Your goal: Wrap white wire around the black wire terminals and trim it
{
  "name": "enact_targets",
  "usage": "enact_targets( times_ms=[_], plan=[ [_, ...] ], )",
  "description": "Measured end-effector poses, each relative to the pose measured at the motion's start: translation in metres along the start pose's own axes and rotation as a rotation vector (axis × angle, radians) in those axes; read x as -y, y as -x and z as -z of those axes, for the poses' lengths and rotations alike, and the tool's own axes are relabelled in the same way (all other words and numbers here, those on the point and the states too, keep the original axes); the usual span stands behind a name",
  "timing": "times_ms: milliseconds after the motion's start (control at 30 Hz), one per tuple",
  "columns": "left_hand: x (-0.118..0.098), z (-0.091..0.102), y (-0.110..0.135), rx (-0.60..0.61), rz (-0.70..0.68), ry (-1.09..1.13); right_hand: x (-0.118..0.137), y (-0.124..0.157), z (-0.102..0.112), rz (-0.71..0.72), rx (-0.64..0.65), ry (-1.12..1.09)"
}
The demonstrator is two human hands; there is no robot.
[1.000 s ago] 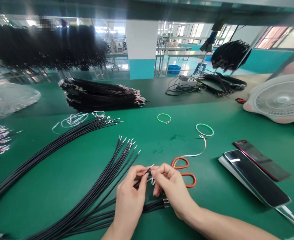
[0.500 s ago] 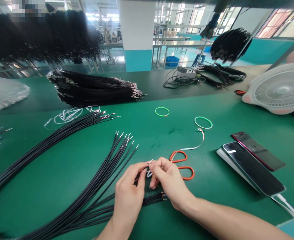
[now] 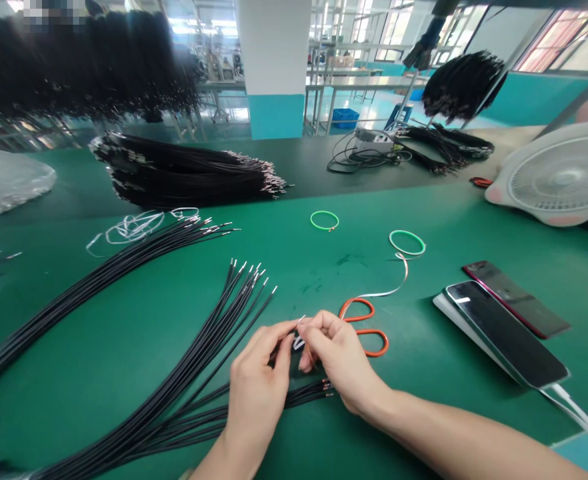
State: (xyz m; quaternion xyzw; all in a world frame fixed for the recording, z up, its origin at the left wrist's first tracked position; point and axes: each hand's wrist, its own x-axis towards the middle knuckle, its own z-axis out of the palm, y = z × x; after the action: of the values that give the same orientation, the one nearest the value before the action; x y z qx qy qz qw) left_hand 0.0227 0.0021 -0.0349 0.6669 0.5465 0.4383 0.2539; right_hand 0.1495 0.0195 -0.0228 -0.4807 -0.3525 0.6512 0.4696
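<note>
A: What lies nearest?

B: A few cable ends (image 3: 304,396) on the green table (image 3: 364,447), running out past the left hand (image 3: 257,377) and stopping beside the right hand (image 3: 341,363).

A: And the hands?

B: The left is curled, thumb and fingers pressed together on one black cable (image 3: 301,321). The right thumb and forefinger pinch at its pale tip.

A: How does that cable lie?

B: Between the two sets of fingertips, its long axis slanting from near left to far right, tip pointing away. The left hand is nearer its length, the right nearer its tip. A white loop (image 3: 299,343) shows in the gap; I can't tell which hand has it.

A: Beyond that?

B: Orange-handled scissors (image 3: 385,344) just beside the right hand, partly hidden by it. A fan of cables (image 3: 209,333) spreads on the left. Farther, two green rings (image 3: 319,228), then a thick black bundle (image 3: 184,173).
</note>
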Motion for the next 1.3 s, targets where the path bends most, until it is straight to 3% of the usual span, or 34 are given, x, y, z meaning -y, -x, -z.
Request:
enact_targets(
  times_ms=[233,433,567,933,1100,1300],
  plan=[
    [-0.001,0.001,-0.001,0.013,0.021,0.044,0.001,0.001,0.001,-0.006,-0.004,0.009],
    [0.002,0.001,-0.007,0.074,0.350,0.267,0.000,0.000,0.002,-0.010,0.017,0.026],
    [-0.002,0.003,-0.013,0.094,0.485,0.394,-0.003,-0.002,0.004,0.014,0.035,0.061],
    [-0.006,0.002,-0.021,0.071,0.572,0.409,-0.004,-0.002,0.008,0.088,0.063,0.168],
    [-0.003,0.005,-0.018,0.076,0.527,0.432,-0.003,-0.003,0.007,0.070,0.057,0.156],
    [0.003,0.007,-0.013,0.031,0.244,0.270,0.000,-0.005,0.005,0.061,0.048,0.082]
  ],
)
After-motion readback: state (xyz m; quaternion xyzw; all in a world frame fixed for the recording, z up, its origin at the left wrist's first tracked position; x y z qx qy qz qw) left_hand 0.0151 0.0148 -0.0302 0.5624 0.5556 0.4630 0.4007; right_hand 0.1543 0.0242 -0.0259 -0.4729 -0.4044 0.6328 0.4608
